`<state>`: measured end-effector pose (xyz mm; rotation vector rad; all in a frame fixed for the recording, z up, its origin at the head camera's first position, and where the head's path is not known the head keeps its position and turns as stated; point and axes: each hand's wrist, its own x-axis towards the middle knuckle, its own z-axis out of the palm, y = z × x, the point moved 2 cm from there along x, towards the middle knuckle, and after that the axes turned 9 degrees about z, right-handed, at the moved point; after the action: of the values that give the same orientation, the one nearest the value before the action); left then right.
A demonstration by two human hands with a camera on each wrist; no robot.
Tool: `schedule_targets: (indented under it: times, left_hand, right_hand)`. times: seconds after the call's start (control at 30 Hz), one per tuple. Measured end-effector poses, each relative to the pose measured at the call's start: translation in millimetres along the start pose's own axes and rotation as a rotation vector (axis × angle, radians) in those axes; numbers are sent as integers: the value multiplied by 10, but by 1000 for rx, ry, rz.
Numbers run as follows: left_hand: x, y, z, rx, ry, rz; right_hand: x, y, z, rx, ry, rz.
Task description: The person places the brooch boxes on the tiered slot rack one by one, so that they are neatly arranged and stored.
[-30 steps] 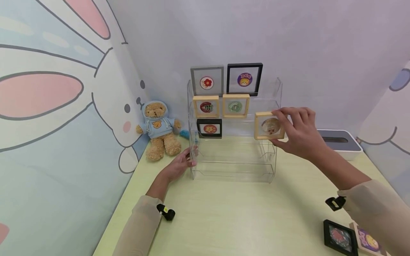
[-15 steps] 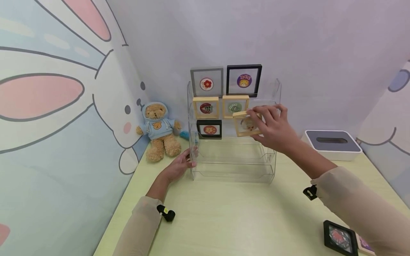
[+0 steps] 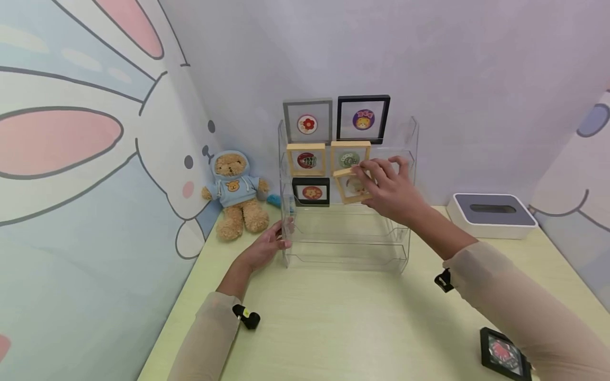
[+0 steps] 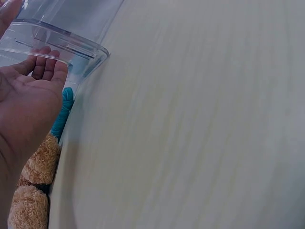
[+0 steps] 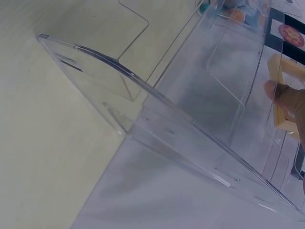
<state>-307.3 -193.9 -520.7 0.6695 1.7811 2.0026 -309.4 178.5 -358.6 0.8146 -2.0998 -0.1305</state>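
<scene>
A clear acrylic tiered rack point(image 3: 348, 253) stands on the table. My left hand point(image 3: 262, 251) holds its left side panel, thumb in front; the left wrist view shows the other fingers through the plastic. My right hand point(image 3: 393, 191) pinches a small light-wood picture frame point(image 3: 352, 186) by its right side. This frame is tilted, in front of the rack's third tier, right of a black frame point(image 3: 311, 192). Just above it are two light-wood frames, one with a red picture point(image 3: 306, 160), one with a green picture point(image 3: 349, 159). My right fingers partly cover the held frame.
On the top tier stand a grey frame point(image 3: 307, 121) and a larger black frame point(image 3: 363, 119). A teddy bear point(image 3: 236, 193) sits left of the rack. At right is a white tissue box point(image 3: 493, 216). Another black frame point(image 3: 505, 355) lies near my right sleeve.
My right hand has carried the light-wood frame leftward along the rack towards the black frame, and the frame has tilted. My left hand stays at the rack's side.
</scene>
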Motion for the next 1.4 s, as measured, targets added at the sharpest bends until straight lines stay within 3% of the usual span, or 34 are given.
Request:
schedule_targets:
  times: [0.27,0.73,1.07,1.4]
  left_hand:
    - [-15,-21,3,-22,5,-7]
    - [-15,-22,0,-20,-2,3]
    - [-6,-12,-18,5,10,0]
    - [-10,-12,-7,-9,3,1]
  right_hand:
    - [11,-20,41,13,-61,-18]
    - [4,-43,28,46,-66,-29]
    - [-32,-69,-11,144,-189,13]
    - [-129,31,-78,300,-170,57]
